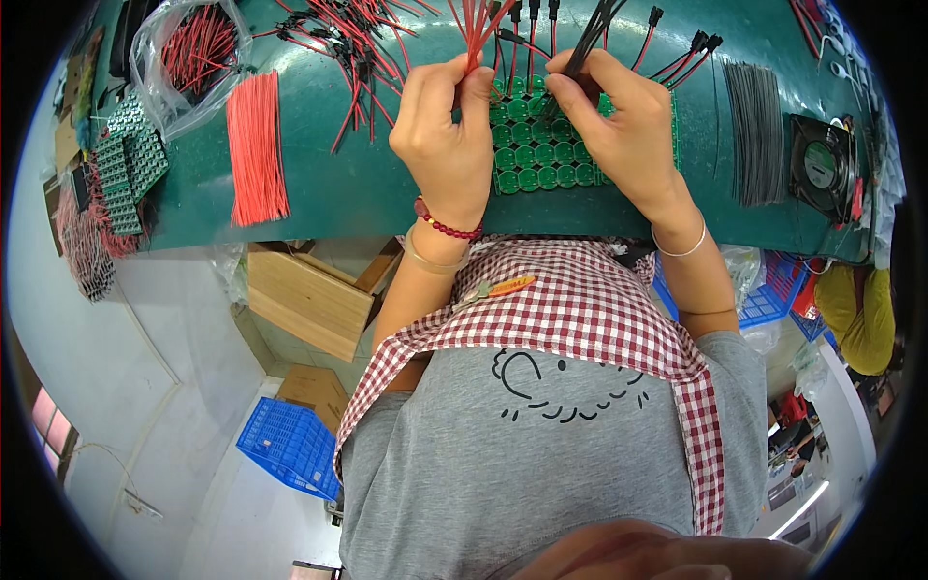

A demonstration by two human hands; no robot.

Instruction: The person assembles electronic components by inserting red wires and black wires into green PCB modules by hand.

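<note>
Between my hands lies a green panel of round circuit boards [543,155] on the green table. My left hand [445,135] pinches a bunch of red wires [476,29] above the panel's left edge, the wires fanning upward. Over its right part, my right hand [619,126] is closed on a bunch of black wires [592,39]. Red-and-black wires with black connectors [535,39] stand along the panel's far edge. A flat row of red wires [256,150] is at the left, and a row of black wires [756,135] at the right.
A clear bag of red wires [198,53] and a heap of connector wires [358,48] sit at the back left. More circuit panels [130,164] are at the left edge. A small fan [824,166] stands far right. Below are a wooden drawer [309,295] and a blue crate [288,445].
</note>
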